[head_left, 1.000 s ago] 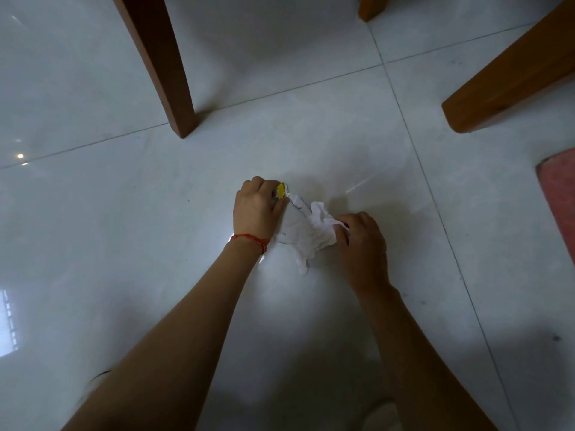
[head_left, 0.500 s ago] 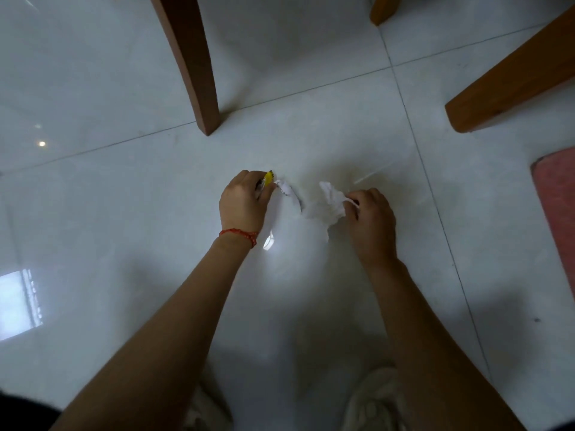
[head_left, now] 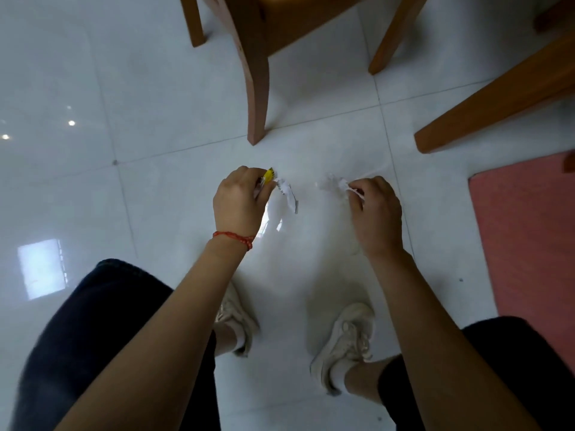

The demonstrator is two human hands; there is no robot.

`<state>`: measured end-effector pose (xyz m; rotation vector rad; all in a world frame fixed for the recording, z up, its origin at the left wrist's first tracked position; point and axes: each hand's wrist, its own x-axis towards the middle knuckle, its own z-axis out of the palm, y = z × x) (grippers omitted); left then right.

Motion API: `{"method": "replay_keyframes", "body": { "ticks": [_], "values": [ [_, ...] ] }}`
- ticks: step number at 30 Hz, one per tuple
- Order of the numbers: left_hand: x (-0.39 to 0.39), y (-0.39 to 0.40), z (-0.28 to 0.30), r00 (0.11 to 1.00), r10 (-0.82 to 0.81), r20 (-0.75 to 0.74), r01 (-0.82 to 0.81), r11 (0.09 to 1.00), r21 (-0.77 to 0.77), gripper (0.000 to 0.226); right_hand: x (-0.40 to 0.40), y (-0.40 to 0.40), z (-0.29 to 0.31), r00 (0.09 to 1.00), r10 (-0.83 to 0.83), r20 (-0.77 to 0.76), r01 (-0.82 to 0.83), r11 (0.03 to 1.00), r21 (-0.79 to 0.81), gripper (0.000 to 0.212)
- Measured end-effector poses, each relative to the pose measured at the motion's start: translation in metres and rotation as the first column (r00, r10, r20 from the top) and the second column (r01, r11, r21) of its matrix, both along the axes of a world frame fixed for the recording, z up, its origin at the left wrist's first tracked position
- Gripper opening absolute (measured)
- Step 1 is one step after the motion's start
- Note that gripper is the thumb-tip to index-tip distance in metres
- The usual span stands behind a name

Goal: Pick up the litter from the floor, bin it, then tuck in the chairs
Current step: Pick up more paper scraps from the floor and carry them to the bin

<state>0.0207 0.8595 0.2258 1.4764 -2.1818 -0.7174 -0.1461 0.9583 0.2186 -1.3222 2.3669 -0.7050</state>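
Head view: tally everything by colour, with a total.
White paper scraps: 2 (left hand holds one, right hand one)
Yellow wrapper: 1
Brown wooden furniture legs: 4
Red mat: 1
Red bracelet: 1
Total: 9

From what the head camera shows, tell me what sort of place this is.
Probably a home dining area: glossy white floor tiles, wooden chair legs and a pink mat at the right edge.
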Motion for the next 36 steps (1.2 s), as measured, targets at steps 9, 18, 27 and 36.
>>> {"method": "replay_keyframes", "body": {
  "ticks": [9, 18, 27, 36],
  "values": [
    [0.038, 0.025, 0.172, 0.996, -0.035, 0.087, 0.039, 0.998, -0.042, 0.011, 0.020, 0.018, 0.171, 0.999, 0.051, 0.013, -0.050, 0.998, -0.045, 0.011],
    [0.082, 0.049, 0.307, 0.992, 0.067, 0.104, -0.057, 0.994, -0.097, 0.010, 0.031, 0.020, 0.314, 0.989, 0.142, -0.036, -0.145, 0.983, -0.109, 0.010],
    [0.144, 0.073, 0.376, 0.963, 0.252, 0.091, -0.234, 0.956, -0.176, 0.010, 0.066, -0.003, 0.387, 0.963, 0.263, -0.049, -0.268, 0.955, -0.129, 0.008],
    [0.237, 0.036, 0.402, 0.882, 0.468, 0.064, -0.440, 0.863, -0.248, 0.011, 0.147, -0.084, 0.413, 0.923, 0.378, -0.077, -0.385, 0.913, -0.133, 0.010]
  ]
}}
